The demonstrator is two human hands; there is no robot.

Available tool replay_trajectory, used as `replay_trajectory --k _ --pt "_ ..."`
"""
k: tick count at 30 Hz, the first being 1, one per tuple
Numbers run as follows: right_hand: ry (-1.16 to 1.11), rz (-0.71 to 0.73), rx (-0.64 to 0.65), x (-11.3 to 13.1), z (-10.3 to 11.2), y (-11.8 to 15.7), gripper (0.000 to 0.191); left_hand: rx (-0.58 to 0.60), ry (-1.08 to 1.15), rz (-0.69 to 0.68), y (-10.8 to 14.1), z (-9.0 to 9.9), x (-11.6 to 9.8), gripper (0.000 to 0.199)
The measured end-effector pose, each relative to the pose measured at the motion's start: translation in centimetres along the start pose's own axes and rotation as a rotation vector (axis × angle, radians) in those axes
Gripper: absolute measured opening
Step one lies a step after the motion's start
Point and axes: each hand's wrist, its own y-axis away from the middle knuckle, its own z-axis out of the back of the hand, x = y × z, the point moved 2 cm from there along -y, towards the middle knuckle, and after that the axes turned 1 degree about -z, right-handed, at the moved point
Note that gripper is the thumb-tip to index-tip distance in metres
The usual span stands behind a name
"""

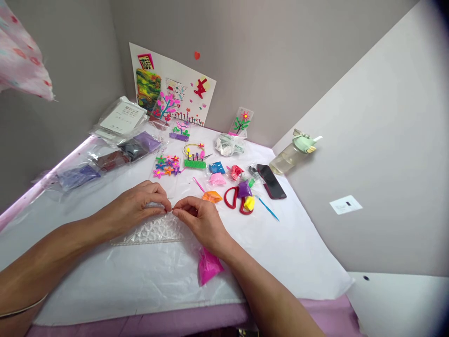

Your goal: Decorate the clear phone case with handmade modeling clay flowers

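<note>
My left hand (142, 206) and my right hand (203, 222) meet at their fingertips, thumb and forefinger pinched on each. Whatever sits between the tips is too small to make out. Under the hands lies a clear plastic sheet with a bumpy, crinkled pattern (150, 232). Close to my right wrist is a bright pink clay packet (209, 267). Just beyond the right fingers sits an orange clay packet (212, 196), with a pink stick (199, 184) beside it. Colourful clay flowers on a clear sheet (168, 166) lie past the left hand.
Red-handled scissors (230, 198) lie partly under purple (244, 189) and yellow clay (249, 203). A blue tool (268, 208), a phone (271, 181) and a water bottle (293, 152) are to the right. Bagged clay (112, 160) lines the left edge. Decorated paper (185, 100) leans on the wall.
</note>
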Motion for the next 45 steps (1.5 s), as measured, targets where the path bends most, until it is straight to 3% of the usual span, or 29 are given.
replay_trajectory --k 9,16,25,31,45 --pt "0.406 0.145 -0.017 0.6 0.1 0.3 0.007 -0.031 0.001 -0.001 0.0 0.2 0.2 0.025" --pt "0.430 0.153 -0.013 0.5 0.0 0.2 0.004 -0.023 0.088 0.126 -0.4 1.1 -1.0 0.036" --pt "0.530 0.124 0.054 0.4 -0.6 0.3 0.011 0.062 0.152 0.149 0.1 1.0 -0.7 0.028" --pt "0.608 0.148 0.068 0.4 -0.9 0.2 0.010 0.034 0.131 0.103 -0.1 1.2 -1.1 0.029" --pt "0.574 0.164 0.027 0.3 -0.8 0.1 0.008 0.019 0.133 0.148 0.0 1.3 -1.0 0.031"
